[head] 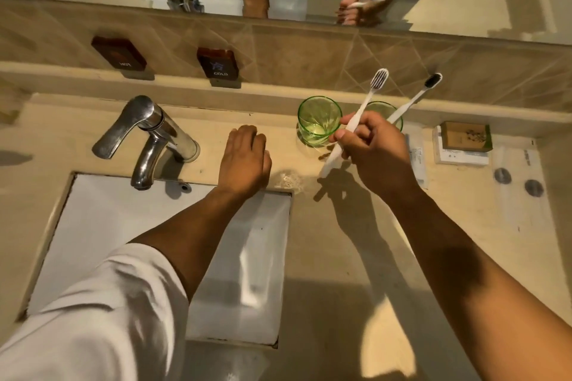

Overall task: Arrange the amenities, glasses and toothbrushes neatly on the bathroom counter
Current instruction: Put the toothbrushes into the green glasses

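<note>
The right hand [368, 145] is closed on a white toothbrush [356, 120], long axis tilted, bristles far and right. The empty green glass [318, 120] stands just far-left of it. A second glass [387, 114], partly hidden, holds a dark-bristled toothbrush [414, 99]. The left hand [244, 158] rests curled and empty on the desk [340, 257]

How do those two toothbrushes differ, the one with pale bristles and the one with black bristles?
The white toothbrush with pale bristles is held in the right hand, above the counter; the white toothbrush with black bristles stands leaning in the farther green glass, untouched. Their bristle colours differ, pale against black. The nearer green glass is empty. Both have slim white handles, heads pointing towards the wall.
</note>
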Demonstrator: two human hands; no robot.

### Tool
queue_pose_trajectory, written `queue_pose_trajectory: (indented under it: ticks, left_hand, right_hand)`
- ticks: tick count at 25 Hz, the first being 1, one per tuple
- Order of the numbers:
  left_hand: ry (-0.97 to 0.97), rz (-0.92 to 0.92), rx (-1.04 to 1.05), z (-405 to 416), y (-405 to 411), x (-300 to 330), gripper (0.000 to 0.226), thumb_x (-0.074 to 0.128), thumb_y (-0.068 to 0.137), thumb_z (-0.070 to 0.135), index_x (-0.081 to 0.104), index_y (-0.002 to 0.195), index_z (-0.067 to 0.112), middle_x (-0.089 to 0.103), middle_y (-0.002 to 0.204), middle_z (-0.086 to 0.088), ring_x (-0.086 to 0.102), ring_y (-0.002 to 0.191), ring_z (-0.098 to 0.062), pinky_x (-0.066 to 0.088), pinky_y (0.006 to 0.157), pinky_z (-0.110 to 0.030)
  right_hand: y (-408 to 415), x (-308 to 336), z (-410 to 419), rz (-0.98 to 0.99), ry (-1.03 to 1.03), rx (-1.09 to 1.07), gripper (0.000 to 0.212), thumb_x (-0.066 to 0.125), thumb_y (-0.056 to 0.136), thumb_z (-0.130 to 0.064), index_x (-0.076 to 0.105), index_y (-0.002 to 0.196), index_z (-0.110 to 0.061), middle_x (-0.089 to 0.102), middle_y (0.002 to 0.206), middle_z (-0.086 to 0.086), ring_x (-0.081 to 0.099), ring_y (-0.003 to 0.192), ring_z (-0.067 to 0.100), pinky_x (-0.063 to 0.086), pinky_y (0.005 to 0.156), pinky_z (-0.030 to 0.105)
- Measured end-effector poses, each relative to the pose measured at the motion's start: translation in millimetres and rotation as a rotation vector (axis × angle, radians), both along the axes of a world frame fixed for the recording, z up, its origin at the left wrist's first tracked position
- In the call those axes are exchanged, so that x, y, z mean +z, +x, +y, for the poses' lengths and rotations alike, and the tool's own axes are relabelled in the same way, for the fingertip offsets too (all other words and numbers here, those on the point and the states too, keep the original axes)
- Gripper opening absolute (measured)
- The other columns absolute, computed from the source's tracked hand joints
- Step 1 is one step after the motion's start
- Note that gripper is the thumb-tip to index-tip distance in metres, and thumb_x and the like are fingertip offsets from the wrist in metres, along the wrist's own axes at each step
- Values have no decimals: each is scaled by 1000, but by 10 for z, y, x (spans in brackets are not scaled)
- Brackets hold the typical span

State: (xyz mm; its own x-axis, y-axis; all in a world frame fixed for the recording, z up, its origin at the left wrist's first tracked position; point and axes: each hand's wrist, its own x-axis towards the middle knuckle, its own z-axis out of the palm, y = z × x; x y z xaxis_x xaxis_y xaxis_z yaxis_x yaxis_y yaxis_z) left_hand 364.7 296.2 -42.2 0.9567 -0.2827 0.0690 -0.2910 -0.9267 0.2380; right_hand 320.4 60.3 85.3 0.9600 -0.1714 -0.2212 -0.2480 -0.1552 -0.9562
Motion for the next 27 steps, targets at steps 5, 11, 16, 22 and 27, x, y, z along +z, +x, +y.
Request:
queue_pose_trajectory:
  ticks: [5, 11, 16, 22, 27]
  left_hand:
    - [-69, 75, 91, -31, 136, -98, 37, 45, 95, 28, 54, 122, 5, 49, 142, -22, 43, 135, -39, 36, 118, -55]
    - [-89, 33, 94, 5, 137, -126, 36, 47, 92, 25, 58, 118, 3, 55, 138, -24, 45, 135, -42, 36, 117, -56]
    - [-88, 37, 96, 7, 148, -152, 36, 44, 91, 26, 57, 117, 5, 54, 138, -23, 44, 135, -40, 32, 121, -54]
    - [-85, 6, 100, -5, 153, -176, 35, 47, 90, 26, 58, 116, 6, 56, 136, -22, 44, 131, -38, 38, 116, -55]
    - [-63, 4, 87, 1, 158, -171, 33, 49, 91, 25, 58, 115, 4, 56, 135, -24, 46, 131, -41, 38, 115, -56]
  right_hand:
    - [314, -29, 38, -64, 145, -110, 14, 59, 97, -10, 63, 99, 2, 72, 82, 18, 67, 70, 23, 59, 64, 36]
    - [483, -85, 60, -13, 165, -168, 15, 57, 96, -1, 63, 109, 2, 69, 76, 10, 67, 70, 21, 60, 84, 45]
    - [544, -67, -80, -10, -59, -199, 16, 65, 89, -10, 69, 104, -9, 66, 67, 0, 69, 69, 23, 61, 80, 51]
    - [635, -172, -34, 16, -356, -159, 11, 64, 89, -23, 70, 89, -14, 67, 62, -5, 71, 62, 8, 60, 71, 36]
    - [709, -186, -13, 55, -457, -61, 19, 64, 90, -29, 74, 88, -13, 72, 72, 3, 71, 71, 21, 58, 70, 36]
